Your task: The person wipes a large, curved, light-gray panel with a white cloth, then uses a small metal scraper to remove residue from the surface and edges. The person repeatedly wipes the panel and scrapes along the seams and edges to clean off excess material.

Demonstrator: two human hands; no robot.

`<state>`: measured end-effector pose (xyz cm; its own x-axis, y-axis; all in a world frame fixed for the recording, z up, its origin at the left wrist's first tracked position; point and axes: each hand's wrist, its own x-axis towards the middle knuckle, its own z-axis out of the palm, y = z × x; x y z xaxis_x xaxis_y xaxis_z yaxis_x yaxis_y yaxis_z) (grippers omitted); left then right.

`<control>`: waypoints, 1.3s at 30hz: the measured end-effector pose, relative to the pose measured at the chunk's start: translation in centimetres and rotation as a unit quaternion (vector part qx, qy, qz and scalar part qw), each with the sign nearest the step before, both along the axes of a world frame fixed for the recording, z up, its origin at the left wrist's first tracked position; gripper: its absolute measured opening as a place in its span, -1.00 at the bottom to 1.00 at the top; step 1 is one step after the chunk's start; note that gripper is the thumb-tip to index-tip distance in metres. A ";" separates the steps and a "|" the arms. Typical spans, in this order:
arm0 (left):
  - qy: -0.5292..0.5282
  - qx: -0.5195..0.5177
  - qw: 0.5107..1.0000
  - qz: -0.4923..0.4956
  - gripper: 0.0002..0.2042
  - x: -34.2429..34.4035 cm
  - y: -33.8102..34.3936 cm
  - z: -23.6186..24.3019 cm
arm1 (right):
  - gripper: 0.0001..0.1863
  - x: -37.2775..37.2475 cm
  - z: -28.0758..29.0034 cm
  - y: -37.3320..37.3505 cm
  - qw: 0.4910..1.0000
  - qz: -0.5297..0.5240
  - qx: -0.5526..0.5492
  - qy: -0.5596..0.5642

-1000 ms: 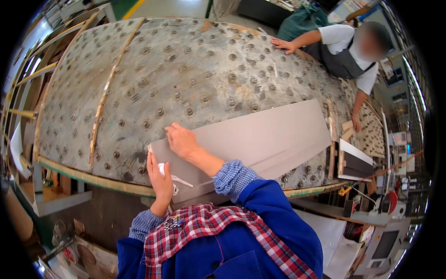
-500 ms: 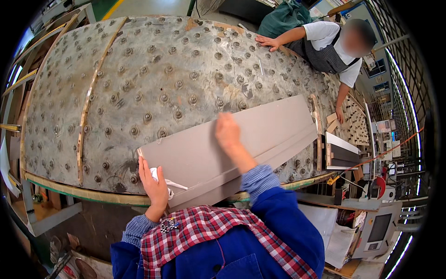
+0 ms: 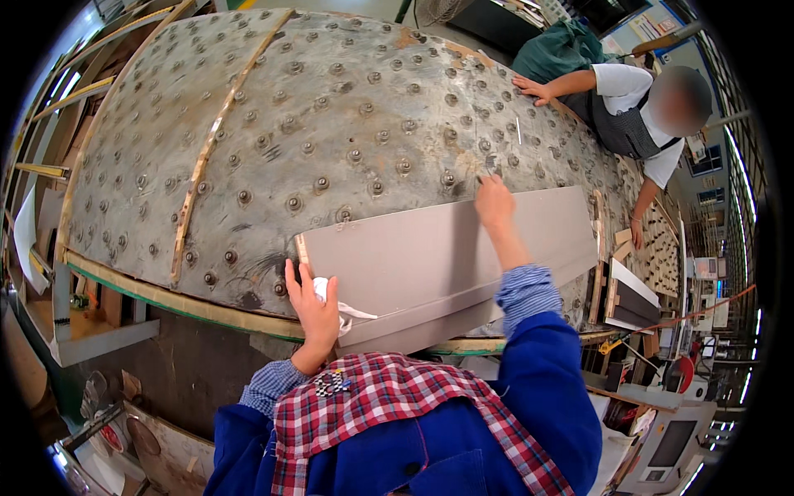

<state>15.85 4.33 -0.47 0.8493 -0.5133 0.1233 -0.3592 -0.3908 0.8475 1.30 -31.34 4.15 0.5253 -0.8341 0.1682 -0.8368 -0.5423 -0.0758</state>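
Right hand: bare (image 3: 495,205), fingers curled inward, at the far long edge of the panel; cannot tell whether anything is pinched.
Left hand: bare (image 3: 314,312), fingers extended along the panel's left end; cannot tell how firmly it grips.
Cloth: white (image 3: 321,288), between left thumb and fingers, one twisted tail lying on the panel.
Panel: one, long, grey (image 3: 397,260), flat at the table's near side, stepped along its near edge.
Table: grey top (image 3: 273,186) dotted with round studs, crossed at left by a wooden strip (image 3: 201,165).
Right end: dark-and-white piece (image 3: 635,306).
Far side: co-worker (image 3: 624,124), one hand on the tabletop.
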 end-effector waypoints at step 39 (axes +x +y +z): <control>0.069 0.043 0.997 0.005 -0.30 0.6 0.1 -0.8 | -0.77 6.7 -1.6 9.1 0.996 0.023 -0.021 -0.087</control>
<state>16.44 4.41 -1.26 0.8607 -0.5077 -0.0391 -0.2367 -0.4670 0.8520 8.02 -22.25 2.53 0.5217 -0.8004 0.2953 -0.7875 -0.5849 -0.1941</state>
